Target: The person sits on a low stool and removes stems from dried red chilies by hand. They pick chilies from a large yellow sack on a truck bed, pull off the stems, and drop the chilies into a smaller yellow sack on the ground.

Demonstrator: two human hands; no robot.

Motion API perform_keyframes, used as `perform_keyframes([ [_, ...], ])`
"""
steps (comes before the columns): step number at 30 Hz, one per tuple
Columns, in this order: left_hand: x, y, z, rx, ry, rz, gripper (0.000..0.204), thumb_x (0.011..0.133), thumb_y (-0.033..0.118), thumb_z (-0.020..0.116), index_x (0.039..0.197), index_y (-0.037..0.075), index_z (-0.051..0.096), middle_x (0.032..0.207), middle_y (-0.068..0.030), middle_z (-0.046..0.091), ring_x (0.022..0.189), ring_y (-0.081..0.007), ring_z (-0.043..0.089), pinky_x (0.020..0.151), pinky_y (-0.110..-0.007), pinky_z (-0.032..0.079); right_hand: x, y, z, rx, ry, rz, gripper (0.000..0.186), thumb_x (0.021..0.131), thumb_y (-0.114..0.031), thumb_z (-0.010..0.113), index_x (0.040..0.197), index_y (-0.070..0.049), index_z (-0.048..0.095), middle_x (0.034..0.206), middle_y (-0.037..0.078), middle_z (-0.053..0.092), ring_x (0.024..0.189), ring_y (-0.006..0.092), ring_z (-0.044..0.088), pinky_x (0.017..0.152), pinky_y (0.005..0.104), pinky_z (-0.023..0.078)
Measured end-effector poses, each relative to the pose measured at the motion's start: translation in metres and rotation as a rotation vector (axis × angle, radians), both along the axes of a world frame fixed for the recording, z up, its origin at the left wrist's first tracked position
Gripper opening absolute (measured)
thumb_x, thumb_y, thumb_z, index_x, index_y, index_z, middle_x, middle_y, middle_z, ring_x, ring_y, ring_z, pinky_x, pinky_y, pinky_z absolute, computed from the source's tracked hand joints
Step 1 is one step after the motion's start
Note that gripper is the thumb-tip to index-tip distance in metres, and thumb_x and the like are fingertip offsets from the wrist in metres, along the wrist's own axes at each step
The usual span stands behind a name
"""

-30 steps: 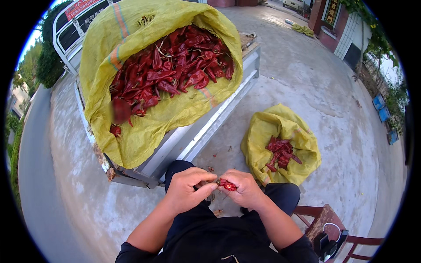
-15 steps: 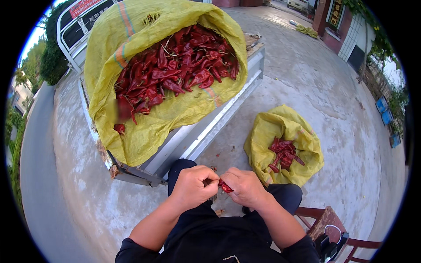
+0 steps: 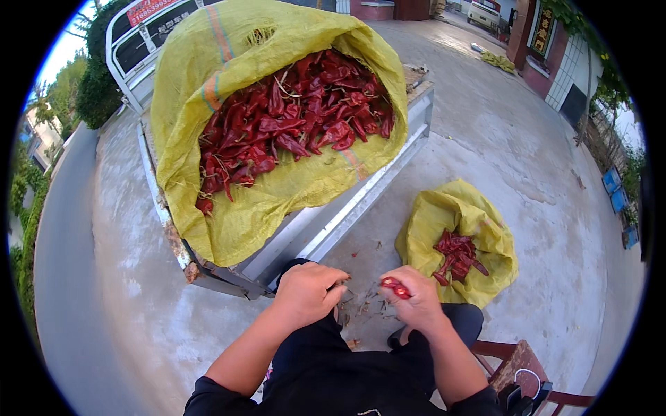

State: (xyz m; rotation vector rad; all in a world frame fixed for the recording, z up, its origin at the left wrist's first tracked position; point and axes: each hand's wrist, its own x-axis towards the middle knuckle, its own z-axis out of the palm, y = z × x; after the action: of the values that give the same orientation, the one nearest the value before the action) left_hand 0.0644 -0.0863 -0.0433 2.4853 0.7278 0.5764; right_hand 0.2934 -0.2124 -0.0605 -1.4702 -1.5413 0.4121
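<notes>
My right hand (image 3: 416, 301) grips a dried red chili (image 3: 394, 287) between thumb and fingers, above my knees. My left hand (image 3: 307, 292) is a short way to its left, fingers curled in; a thin stem may be pinched in it, but I cannot tell. A large yellow woven sack (image 3: 229, 229) lies open on a cart bed ahead of me, heaped with dried red chilies (image 3: 291, 125). On the concrete ground to my right sits a smaller yellow sack (image 3: 479, 229) holding a small pile of chilies (image 3: 456, 255).
The metal cart (image 3: 333, 222) has a rusty corner near my left knee. Stems and bits litter the ground (image 3: 364, 305) between my feet. A red wooden stool (image 3: 524, 367) stands at lower right. Buildings and a vehicle are far behind.
My hands were together on one chili; now they have pulled apart, the left moving left and the right keeping the chili.
</notes>
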Motion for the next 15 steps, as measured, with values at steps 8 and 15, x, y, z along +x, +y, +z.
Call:
perform_keyframes([
  [8, -0.068, 0.116, 0.032, 0.289, -0.206, 0.483, 0.016, 0.093, 0.015, 0.073, 0.104, 0.005, 0.072, 0.098, -0.0156, 0.073, 0.088, -0.0357, 0.072, 0.078, -0.046, 0.057, 0.153, -0.018, -0.049, -0.145, -0.500, -0.681, 0.062, 0.083, -0.012, 0.080, 0.141, -0.002, 0.059, 0.134, 0.020, 0.063, 0.117, 0.0327, 0.067, 0.099, 0.0391, 0.054],
  [15, -0.102, 0.167, 0.034, 0.284, 0.246, 0.929, 0.027, 0.094, 0.031, 0.072, 0.094, 0.004, 0.071, 0.091, -0.0198, 0.075, 0.086, -0.0408, 0.072, 0.077, -0.052, 0.056, 0.082, 0.001, -0.066, -0.323, 0.092, -0.341, 0.048, 0.092, -0.016, 0.075, 0.135, 0.002, 0.064, 0.125, 0.019, 0.071, 0.114, 0.0307, 0.071, 0.100, 0.0397, 0.055],
])
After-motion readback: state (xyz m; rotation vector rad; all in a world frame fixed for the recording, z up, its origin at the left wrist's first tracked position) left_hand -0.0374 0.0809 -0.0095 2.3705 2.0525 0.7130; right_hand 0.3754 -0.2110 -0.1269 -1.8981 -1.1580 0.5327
